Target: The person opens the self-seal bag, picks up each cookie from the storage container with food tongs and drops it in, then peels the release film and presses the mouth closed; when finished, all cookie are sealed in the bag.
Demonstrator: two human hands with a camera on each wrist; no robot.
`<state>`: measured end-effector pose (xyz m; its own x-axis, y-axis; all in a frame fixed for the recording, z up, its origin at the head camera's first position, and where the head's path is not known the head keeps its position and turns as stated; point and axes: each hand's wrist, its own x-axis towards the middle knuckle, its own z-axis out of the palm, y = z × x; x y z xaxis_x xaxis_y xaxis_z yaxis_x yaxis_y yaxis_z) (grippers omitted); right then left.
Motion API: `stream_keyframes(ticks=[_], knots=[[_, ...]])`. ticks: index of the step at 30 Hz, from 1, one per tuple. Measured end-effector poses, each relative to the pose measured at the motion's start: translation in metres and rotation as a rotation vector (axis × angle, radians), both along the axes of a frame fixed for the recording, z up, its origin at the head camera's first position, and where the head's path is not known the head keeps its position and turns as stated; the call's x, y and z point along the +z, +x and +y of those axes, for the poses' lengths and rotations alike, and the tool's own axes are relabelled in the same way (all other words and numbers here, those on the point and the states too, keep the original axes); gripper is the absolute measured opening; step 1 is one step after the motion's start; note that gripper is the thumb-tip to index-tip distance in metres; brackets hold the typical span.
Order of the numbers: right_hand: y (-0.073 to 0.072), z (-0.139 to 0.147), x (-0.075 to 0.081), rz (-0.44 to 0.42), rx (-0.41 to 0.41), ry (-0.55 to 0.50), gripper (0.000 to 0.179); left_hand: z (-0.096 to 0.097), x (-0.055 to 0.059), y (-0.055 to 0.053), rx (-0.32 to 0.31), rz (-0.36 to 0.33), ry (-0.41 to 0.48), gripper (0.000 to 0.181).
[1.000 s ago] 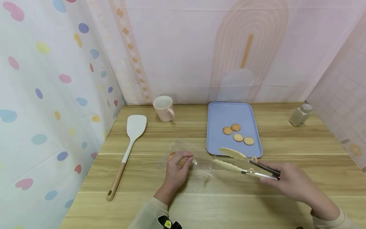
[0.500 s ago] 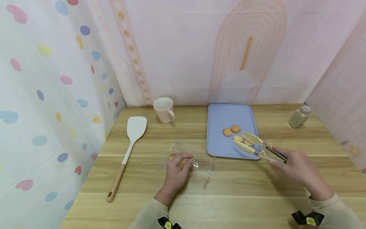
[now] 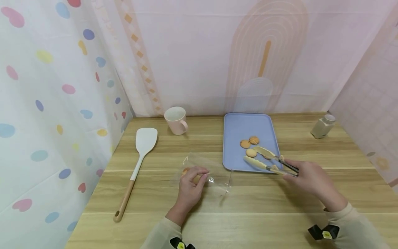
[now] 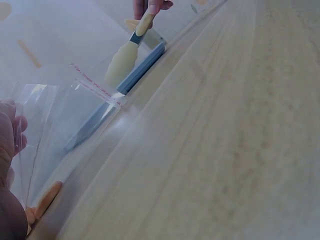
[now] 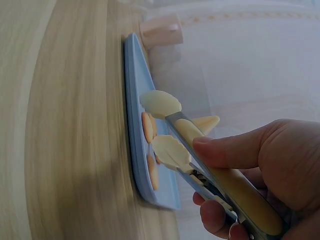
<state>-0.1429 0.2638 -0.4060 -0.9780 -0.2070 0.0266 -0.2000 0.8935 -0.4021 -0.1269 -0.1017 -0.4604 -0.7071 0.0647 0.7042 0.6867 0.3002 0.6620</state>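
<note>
My left hand [image 3: 190, 183] pinches a clear plastic bag [image 3: 216, 176] near the table's middle; some cookies [image 4: 48, 197] lie inside it, partly hidden by the fingers. In my right hand [image 3: 311, 178] are cream-tipped metal tongs [image 3: 262, 159], their tips parted over the near part of a blue tray [image 3: 248, 124]. On that tray a round plain cookie [image 3: 251, 153] lies by the tips, and another is mostly covered by the tongs. Behind them sit a round brown cookie [image 3: 245, 144] and a swirled cookie [image 3: 254, 140]. Nothing is held between the tips.
A white spatula with a wooden handle [image 3: 136, 169] lies at the left. The pink mug [image 3: 176, 121] stands toward the back, left of the tray. A small capped jar [image 3: 323, 126] is at the back right. Curtains hang behind and beside the wooden table [image 3: 248, 214].
The right hand has carried the tongs from the bag's mouth over to the tray, first rightward, then slightly back left. The left hand stays on the bag.
</note>
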Motion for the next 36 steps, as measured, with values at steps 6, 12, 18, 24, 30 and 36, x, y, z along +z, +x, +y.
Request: stream_keyframes(ticks=[6,12,18,24,30,36], knots=[[0.0012,-0.0040,0.0008,-0.001,-0.006,0.000,0.060,-0.0007,0.0001,-0.0002,0.004,0.026,-0.022,0.016],[0.0004,-0.0032,0.0015,0.001,-0.006,0.017,0.060,-0.0020,0.0012,-0.0001,0.002,0.041,-0.031,0.016],[-0.0020,-0.0060,0.0011,-0.013,-0.003,0.026,0.060,-0.0019,0.0002,-0.0011,-0.020,0.051,-0.014,0.016],[-0.0031,-0.0096,0.0016,0.001,-0.001,0.041,0.058,-0.0015,0.0001,-0.0009,-0.003,0.039,-0.024,0.015],[-0.0033,-0.0108,0.0001,0.039,0.008,0.042,0.055,-0.0015,-0.0004,-0.0001,0.007,0.010,-0.035,0.014],[-0.0013,-0.0099,-0.0024,0.065,0.016,0.008,0.053,0.0005,-0.0023,-0.0009,-0.010,-0.009,-0.020,0.013]])
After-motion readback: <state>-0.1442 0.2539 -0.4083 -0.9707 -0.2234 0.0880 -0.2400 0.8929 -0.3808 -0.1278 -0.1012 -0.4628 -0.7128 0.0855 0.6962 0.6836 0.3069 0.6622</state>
